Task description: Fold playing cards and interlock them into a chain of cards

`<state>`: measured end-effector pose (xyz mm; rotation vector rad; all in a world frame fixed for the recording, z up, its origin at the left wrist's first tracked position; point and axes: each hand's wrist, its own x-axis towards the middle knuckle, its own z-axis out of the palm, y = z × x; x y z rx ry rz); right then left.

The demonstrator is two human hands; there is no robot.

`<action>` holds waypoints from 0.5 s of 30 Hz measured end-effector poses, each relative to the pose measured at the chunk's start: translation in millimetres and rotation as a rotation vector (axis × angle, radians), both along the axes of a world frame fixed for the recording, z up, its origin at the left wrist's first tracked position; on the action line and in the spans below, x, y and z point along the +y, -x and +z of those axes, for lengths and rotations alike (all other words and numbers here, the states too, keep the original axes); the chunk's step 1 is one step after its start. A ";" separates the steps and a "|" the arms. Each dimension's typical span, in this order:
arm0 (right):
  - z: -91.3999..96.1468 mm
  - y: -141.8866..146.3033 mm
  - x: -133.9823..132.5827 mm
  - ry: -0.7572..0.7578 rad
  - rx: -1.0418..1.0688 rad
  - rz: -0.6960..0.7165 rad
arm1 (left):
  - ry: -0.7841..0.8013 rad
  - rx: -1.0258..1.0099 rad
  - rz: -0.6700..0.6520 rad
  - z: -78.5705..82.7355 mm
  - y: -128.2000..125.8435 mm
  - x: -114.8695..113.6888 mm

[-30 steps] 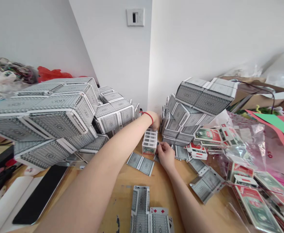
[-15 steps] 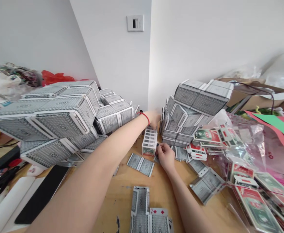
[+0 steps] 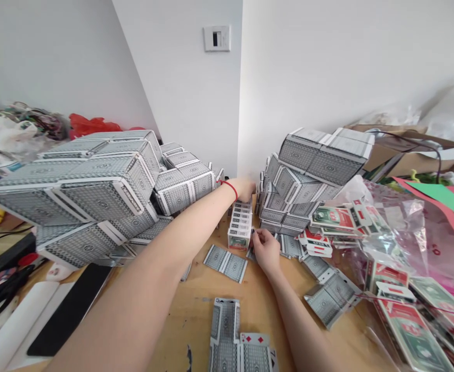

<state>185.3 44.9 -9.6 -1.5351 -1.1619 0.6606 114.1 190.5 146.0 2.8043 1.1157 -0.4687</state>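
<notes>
Head view: right hand [image 3: 265,251] pinches a card edge [image 3: 251,251] just right of the upright card row [image 3: 239,226], long axis pointing away; left hand [image 3: 244,189] at its far end, grip unclear.

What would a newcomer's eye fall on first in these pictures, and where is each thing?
First come the big box-like constructions of gray-backed playing cards: one large mass on the left of the wooden table, another on the right, against the white wall. Between them stands a small card tower, with the left hand, wearing a red wrist band, beyond it and the right hand close beside it. At the right, red-and-green cards lie in a clear plastic bag.
</notes>
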 end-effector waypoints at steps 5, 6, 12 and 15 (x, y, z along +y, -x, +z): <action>0.8 0.4 -0.3 -0.008 -0.010 -0.008 | 0.150 0.140 0.110 6.1 -1.3 -19.5; 1.4 0.7 -0.8 -0.008 -0.009 -0.011 | 0.092 0.121 0.128 4.6 0.3 -28.1; 3.9 1.7 -3.9 -0.057 -0.015 -0.073 | -0.182 -0.111 0.231 -25.4 30.7 -94.4; 3.4 0.9 -4.6 -0.051 -0.028 -0.043 | -0.274 -0.308 0.199 -42.5 44.1 -114.4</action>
